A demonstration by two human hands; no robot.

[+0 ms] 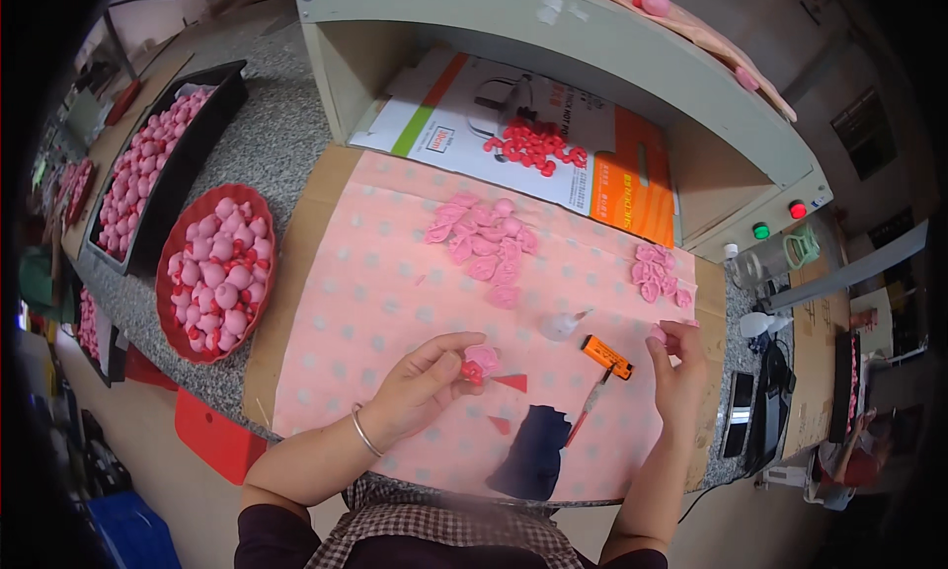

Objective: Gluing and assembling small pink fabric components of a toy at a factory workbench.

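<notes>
Left hand [420, 386] pinching pink piece [481, 360] (axis unclear)

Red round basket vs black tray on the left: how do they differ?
The red round basket is a round bowl shape; the black tray is long and rectangular. The basket sits nearer the person, by the edge of the pink cloth; the tray lies farther back and left on the grey counter. The basket looks smaller than the tray. Both are heaped with the same small pink pieces.
</notes>
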